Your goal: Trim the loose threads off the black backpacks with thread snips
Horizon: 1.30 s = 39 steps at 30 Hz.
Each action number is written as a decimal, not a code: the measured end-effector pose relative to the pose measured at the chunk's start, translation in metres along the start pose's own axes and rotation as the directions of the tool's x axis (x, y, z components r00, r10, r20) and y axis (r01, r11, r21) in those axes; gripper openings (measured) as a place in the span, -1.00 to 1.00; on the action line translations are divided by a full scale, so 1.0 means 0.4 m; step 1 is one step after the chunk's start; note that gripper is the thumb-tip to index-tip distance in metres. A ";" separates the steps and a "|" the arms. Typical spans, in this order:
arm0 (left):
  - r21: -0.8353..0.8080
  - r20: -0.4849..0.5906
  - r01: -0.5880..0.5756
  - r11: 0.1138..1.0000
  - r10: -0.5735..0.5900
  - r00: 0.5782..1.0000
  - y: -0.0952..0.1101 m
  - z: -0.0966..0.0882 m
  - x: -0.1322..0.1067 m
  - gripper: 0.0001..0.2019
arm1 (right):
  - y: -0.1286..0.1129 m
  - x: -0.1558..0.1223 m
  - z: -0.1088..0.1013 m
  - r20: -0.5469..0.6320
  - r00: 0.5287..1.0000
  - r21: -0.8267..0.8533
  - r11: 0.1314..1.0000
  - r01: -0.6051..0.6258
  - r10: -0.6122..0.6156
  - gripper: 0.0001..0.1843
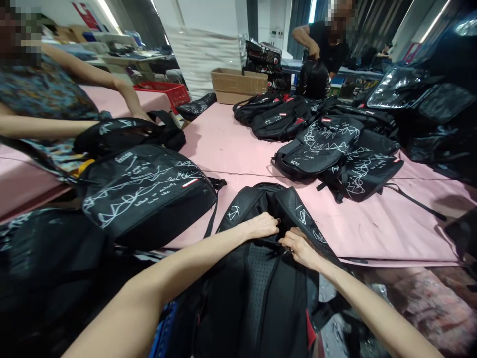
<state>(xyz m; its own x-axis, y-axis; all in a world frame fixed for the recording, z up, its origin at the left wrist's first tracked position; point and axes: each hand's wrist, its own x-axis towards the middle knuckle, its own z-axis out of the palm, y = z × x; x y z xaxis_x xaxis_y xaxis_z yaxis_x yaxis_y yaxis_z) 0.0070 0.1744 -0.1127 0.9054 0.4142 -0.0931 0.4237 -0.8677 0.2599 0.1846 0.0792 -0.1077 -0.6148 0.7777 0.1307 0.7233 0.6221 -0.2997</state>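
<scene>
A black backpack [257, 288] with white scribbled drawings stands upright in front of me, its mesh back panel towards me. At its upper opening my left hand [264, 225] is closed, knuckles up, gripping the black fabric at the edge. Just right of it, my right hand [298, 246] has its fingers curled at the same opening. A small dark thing shows below those fingertips, too unclear to name. The fingertips of both hands are partly hidden in the dark opening. The padded shoulder straps [303, 211] rise beyond my hands and meet at the top.
More black backpacks lie on the pink-covered table [223, 149]: a printed backpack [149, 194] at left, a pile [316, 144] at right. A person [48, 94] at left handles another bag; a second person [328, 44] stands behind the table. A cardboard box [238, 85] and red crate [164, 92] stand at the back.
</scene>
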 end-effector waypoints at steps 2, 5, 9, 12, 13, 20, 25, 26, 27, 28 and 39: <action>-0.028 -0.025 0.072 0.997 -0.073 0.997 0.006 0.002 -0.017 -0.86 | 0.010 0.007 0.000 -0.035 0.999 0.056 0.998 -0.001 0.003 -0.72; -0.095 -0.075 0.226 0.970 -0.233 0.970 0.008 0.010 -0.034 -0.85 | 0.033 0.024 -0.010 -0.137 0.991 0.173 0.984 0.031 -0.007 -0.66; -0.232 -0.122 0.461 0.856 -0.496 0.860 0.006 0.034 -0.048 -0.87 | 0.055 0.061 -0.050 -0.198 0.954 0.125 0.971 -0.205 0.227 -0.67; -0.348 -0.128 0.594 0.725 -0.665 0.736 0.012 0.051 -0.059 -0.80 | 0.048 0.088 -0.086 -0.107 0.941 -0.067 0.942 -0.328 0.320 -0.71; -0.383 -0.126 0.620 0.685 -0.704 0.699 0.015 0.054 -0.063 -0.76 | 0.042 0.095 -0.095 -0.090 0.945 -0.127 0.937 -0.324 0.315 -0.68; -0.522 -0.129 0.651 0.551 -0.805 0.578 0.041 0.039 -0.087 -0.75 | 0.019 0.152 -0.076 0.016 0.996 -0.301 0.950 -0.080 0.089 -0.92; -0.542 -0.138 0.645 0.539 -0.814 0.564 0.058 0.030 -0.094 -0.78 | 0.030 0.199 -0.041 0.107 0.994 -0.263 0.964 0.044 -0.016 -0.95; -0.544 -0.140 0.642 0.540 -0.813 0.565 0.061 0.029 -0.095 -0.79 | 0.032 0.206 -0.036 0.114 0.993 -0.253 0.966 0.058 -0.030 -0.95; -0.546 -0.143 0.639 0.541 -0.812 0.565 0.062 0.029 -0.097 -0.79 | 0.035 0.212 -0.032 0.121 0.992 -0.246 0.967 0.072 -0.043 -0.93; -0.549 -0.145 0.635 0.543 -0.811 0.567 0.063 0.029 -0.098 -0.80 | 0.037 0.217 -0.029 0.127 0.990 -0.240 0.967 0.084 -0.054 -0.92; -0.672 -0.239 0.476 0.567 -0.775 0.585 0.065 0.030 -0.102 -0.85 | 0.034 0.215 -0.017 0.046 0.995 -0.209 0.975 -0.076 0.087 -0.91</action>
<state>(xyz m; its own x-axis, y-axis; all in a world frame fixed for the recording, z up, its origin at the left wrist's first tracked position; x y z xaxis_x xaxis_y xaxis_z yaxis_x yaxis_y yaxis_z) -0.0185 0.1318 -0.1137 0.1951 0.9804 -0.0260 0.6532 -0.1101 0.7492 0.1437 0.1551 -0.0942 -0.5632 0.8241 0.0606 0.8175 0.5664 -0.1045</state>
